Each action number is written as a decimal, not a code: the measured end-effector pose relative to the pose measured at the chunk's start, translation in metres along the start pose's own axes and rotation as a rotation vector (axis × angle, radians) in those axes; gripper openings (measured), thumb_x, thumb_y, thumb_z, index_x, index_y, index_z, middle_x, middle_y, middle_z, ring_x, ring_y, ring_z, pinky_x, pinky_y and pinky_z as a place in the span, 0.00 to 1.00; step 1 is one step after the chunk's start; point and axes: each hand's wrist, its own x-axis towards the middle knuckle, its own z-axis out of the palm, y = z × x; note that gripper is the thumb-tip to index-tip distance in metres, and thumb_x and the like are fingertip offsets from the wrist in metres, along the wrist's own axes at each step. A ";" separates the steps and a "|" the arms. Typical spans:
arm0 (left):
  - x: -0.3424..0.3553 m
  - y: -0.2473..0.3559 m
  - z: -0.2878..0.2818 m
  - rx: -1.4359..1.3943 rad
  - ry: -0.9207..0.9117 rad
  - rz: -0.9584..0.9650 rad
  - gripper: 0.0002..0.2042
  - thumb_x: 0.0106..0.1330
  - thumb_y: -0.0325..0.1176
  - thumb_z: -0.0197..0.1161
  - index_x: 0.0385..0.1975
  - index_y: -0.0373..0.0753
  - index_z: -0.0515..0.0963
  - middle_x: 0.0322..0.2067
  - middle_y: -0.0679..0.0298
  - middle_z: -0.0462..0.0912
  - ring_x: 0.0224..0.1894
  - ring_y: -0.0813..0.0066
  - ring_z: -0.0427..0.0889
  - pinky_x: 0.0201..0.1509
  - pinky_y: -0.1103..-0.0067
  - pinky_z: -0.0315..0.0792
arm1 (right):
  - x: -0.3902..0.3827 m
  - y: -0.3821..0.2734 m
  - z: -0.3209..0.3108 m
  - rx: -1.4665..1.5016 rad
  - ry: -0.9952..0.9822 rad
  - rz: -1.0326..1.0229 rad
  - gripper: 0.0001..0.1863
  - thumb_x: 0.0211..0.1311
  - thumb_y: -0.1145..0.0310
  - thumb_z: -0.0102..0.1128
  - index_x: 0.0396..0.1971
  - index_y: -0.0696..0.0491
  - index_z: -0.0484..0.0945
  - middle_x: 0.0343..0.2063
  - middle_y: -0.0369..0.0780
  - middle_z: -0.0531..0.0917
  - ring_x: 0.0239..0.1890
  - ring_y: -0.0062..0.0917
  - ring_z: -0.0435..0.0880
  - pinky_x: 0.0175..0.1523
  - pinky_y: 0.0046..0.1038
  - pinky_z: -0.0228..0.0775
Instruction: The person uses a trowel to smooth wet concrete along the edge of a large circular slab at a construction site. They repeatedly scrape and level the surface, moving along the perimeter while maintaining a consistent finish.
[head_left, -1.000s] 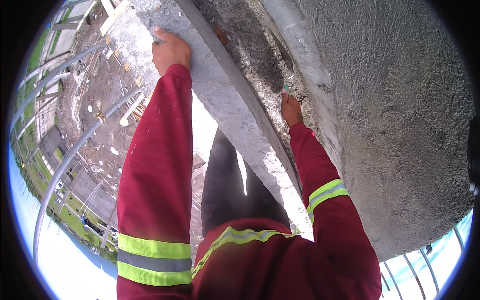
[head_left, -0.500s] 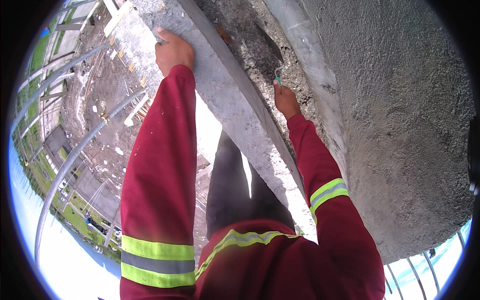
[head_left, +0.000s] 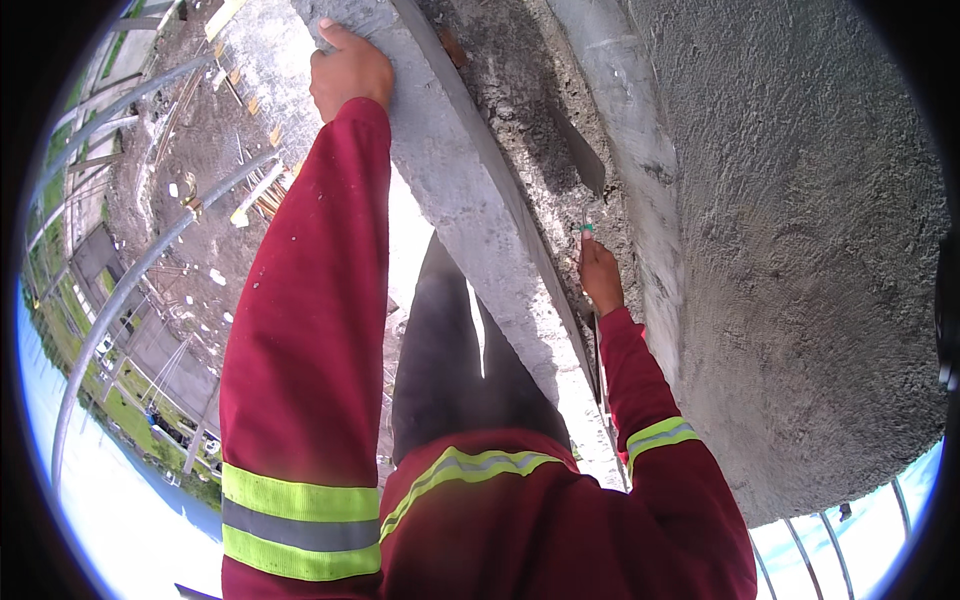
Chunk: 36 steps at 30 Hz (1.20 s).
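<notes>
Just ahead of the right hand (head_left: 601,275), a trowel blade (head_left: 582,160), handle (head_left: 585,229) clasped inside, left hand (head_left: 352,68) resting open on concrete ledge (head_left: 440,150).

The concrete ledge (head_left: 450,165) runs diagonally from the top centre toward the lower centre, with the left hand (head_left: 352,68) on it near the far end. Along its right side lies the channel (head_left: 520,110), and right of that stands the wall (head_left: 800,250). In the channel, nearer the body than the left hand, is the right hand (head_left: 600,275), with the trowel (head_left: 586,229) in it, pointing ahead. Legs (head_left: 440,370) are left of the ledge's near part. Far left, a pipe rail (head_left: 140,265) crosses above the ground (head_left: 195,315), where wooden strips (head_left: 269,195) lie.
</notes>
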 end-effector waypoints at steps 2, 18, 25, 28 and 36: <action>0.001 -0.001 0.002 0.006 -0.008 -0.010 0.41 0.78 0.64 0.33 0.65 0.28 0.74 0.58 0.40 0.83 0.63 0.41 0.80 0.69 0.57 0.72 | 0.004 -0.004 -0.004 0.028 0.079 -0.140 0.39 0.82 0.38 0.37 0.29 0.61 0.76 0.22 0.49 0.77 0.27 0.42 0.77 0.40 0.45 0.68; 0.004 -0.002 0.004 0.013 0.006 -0.002 0.41 0.78 0.64 0.34 0.63 0.29 0.76 0.59 0.40 0.82 0.64 0.42 0.79 0.69 0.57 0.71 | -0.004 -0.028 -0.007 -0.098 0.005 -0.143 0.41 0.82 0.40 0.33 0.39 0.66 0.83 0.38 0.64 0.84 0.47 0.62 0.83 0.56 0.53 0.71; 0.003 -0.003 0.006 0.009 0.031 -0.013 0.42 0.78 0.65 0.35 0.61 0.27 0.78 0.59 0.40 0.82 0.64 0.41 0.79 0.70 0.58 0.70 | 0.005 -0.016 -0.012 -0.055 0.018 -0.101 0.41 0.82 0.40 0.32 0.39 0.65 0.82 0.42 0.64 0.84 0.50 0.61 0.82 0.58 0.52 0.70; 0.004 -0.001 0.005 0.002 0.019 -0.016 0.41 0.78 0.64 0.34 0.63 0.28 0.76 0.58 0.41 0.83 0.63 0.43 0.80 0.69 0.58 0.71 | -0.004 -0.013 -0.006 0.038 -0.042 -0.052 0.39 0.82 0.40 0.34 0.37 0.64 0.80 0.40 0.62 0.85 0.49 0.61 0.82 0.56 0.52 0.71; 0.004 -0.004 0.004 0.016 0.014 0.024 0.42 0.78 0.64 0.34 0.64 0.28 0.75 0.59 0.41 0.83 0.63 0.42 0.80 0.69 0.58 0.71 | -0.008 -0.028 -0.013 0.017 -0.035 -0.049 0.41 0.82 0.39 0.35 0.34 0.65 0.80 0.35 0.62 0.84 0.41 0.59 0.83 0.51 0.52 0.72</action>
